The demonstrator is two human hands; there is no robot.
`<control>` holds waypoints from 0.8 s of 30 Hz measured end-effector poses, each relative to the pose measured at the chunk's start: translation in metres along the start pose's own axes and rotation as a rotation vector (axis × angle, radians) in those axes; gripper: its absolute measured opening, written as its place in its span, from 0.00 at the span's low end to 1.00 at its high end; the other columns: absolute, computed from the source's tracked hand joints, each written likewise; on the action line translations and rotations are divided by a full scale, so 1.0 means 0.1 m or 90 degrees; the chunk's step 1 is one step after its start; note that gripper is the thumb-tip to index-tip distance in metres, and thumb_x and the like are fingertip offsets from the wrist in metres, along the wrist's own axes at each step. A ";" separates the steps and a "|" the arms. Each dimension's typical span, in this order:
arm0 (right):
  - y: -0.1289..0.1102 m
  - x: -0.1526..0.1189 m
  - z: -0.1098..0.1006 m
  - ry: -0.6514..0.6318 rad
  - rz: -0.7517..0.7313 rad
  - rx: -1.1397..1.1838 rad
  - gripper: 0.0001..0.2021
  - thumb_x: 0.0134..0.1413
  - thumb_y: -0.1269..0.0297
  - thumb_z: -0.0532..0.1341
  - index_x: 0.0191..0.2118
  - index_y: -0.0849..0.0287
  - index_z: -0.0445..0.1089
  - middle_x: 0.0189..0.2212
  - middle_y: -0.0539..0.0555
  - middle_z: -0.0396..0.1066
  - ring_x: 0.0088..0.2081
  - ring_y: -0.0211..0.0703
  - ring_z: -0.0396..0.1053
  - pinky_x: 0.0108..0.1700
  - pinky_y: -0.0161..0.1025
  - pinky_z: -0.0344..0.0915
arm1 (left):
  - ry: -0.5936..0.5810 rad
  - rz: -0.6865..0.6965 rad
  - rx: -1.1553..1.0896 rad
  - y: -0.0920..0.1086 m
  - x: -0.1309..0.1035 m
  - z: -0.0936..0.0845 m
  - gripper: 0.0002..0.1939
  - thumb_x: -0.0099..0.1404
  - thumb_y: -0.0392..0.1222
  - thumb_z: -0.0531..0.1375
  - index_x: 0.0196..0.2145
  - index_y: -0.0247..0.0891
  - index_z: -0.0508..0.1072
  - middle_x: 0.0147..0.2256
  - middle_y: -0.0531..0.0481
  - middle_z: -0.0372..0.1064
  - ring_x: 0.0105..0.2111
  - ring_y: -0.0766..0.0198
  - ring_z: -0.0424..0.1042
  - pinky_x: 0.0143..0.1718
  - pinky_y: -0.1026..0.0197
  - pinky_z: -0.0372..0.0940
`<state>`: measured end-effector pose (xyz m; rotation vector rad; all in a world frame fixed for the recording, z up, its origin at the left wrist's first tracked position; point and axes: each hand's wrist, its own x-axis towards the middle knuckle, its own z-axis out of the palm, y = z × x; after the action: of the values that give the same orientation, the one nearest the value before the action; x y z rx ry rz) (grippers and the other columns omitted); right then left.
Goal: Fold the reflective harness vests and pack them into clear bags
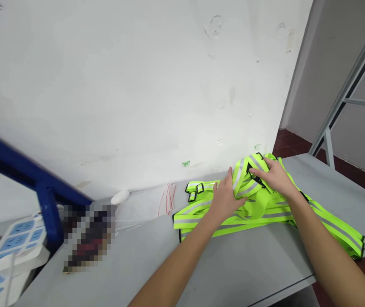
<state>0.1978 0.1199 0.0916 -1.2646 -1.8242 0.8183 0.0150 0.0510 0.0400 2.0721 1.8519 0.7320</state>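
Both hands, left (225, 198) and right (273, 175), flat, fingers spread on neon reflective vest (265, 209), grey table (233, 264)

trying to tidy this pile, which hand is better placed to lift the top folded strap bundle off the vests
Probably the right hand: it lies on top of the raised fold of the neon reflective vests, fingers over the black buckle. The left hand rests lower against the fold's side, better for steadying.

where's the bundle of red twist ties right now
In the head view, the thin red twist ties lie on the grey table against the white wall, just left of the neon-yellow reflective vest.
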 end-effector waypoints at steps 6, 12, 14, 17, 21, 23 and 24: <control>0.03 0.01 -0.10 -0.041 -0.009 0.041 0.27 0.42 0.48 0.68 0.48 0.57 0.73 0.46 0.56 0.75 0.50 0.59 0.69 0.52 0.50 0.64 | 0.089 0.027 -0.118 -0.01 -0.04 -0.16 0.43 0.65 0.63 0.52 0.68 0.39 0.40 0.65 0.36 0.43 0.66 0.46 0.44 0.62 0.44 0.48; -0.07 -0.07 -0.03 -0.172 -0.036 0.114 0.20 0.49 0.49 0.65 0.43 0.58 0.74 0.41 0.54 0.76 0.44 0.54 0.72 0.46 0.45 0.67 | -0.017 0.027 -0.285 0.13 0.04 -0.37 0.26 0.65 0.61 0.53 0.52 0.41 0.70 0.46 0.47 0.71 0.47 0.54 0.70 0.49 0.53 0.65; -0.09 -0.08 0.00 -0.215 -0.040 0.171 0.20 0.50 0.49 0.64 0.44 0.58 0.74 0.41 0.53 0.76 0.42 0.52 0.72 0.44 0.43 0.68 | -0.008 0.023 -0.282 0.09 0.06 -0.41 0.24 0.62 0.61 0.57 0.46 0.40 0.74 0.42 0.47 0.71 0.44 0.54 0.70 0.47 0.53 0.66; -0.07 -0.08 0.06 -0.251 -0.030 0.238 0.22 0.51 0.48 0.64 0.45 0.59 0.73 0.41 0.53 0.76 0.42 0.50 0.72 0.44 0.42 0.67 | -0.076 0.065 -0.303 0.00 0.07 -0.49 0.20 0.62 0.57 0.59 0.42 0.41 0.76 0.43 0.49 0.72 0.46 0.55 0.70 0.51 0.54 0.65; 0.01 -0.08 0.17 -0.287 -0.028 0.319 0.23 0.52 0.47 0.63 0.48 0.59 0.73 0.42 0.53 0.76 0.45 0.50 0.71 0.49 0.43 0.65 | -0.153 0.133 -0.295 -0.07 0.08 -0.62 0.14 0.65 0.52 0.57 0.40 0.44 0.78 0.48 0.51 0.71 0.51 0.54 0.67 0.55 0.54 0.62; 0.04 -0.09 0.24 -0.318 -0.008 0.354 0.23 0.53 0.46 0.63 0.48 0.58 0.73 0.42 0.53 0.76 0.45 0.49 0.71 0.50 0.44 0.64 | -0.187 0.160 -0.277 -0.07 0.08 -0.67 0.14 0.66 0.49 0.55 0.41 0.45 0.78 0.51 0.52 0.69 0.53 0.55 0.66 0.55 0.55 0.63; 0.05 -0.09 0.26 -0.333 0.001 0.366 0.23 0.53 0.46 0.62 0.48 0.57 0.74 0.42 0.53 0.76 0.45 0.49 0.72 0.51 0.44 0.64 | -0.197 0.167 -0.258 -0.07 0.08 -0.68 0.14 0.66 0.48 0.54 0.42 0.45 0.77 0.51 0.52 0.68 0.53 0.55 0.66 0.54 0.55 0.63</control>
<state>0.1794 0.1102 0.0721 -0.7164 -1.7646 1.6489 -0.0268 0.0506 0.0947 2.0345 1.1718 0.7260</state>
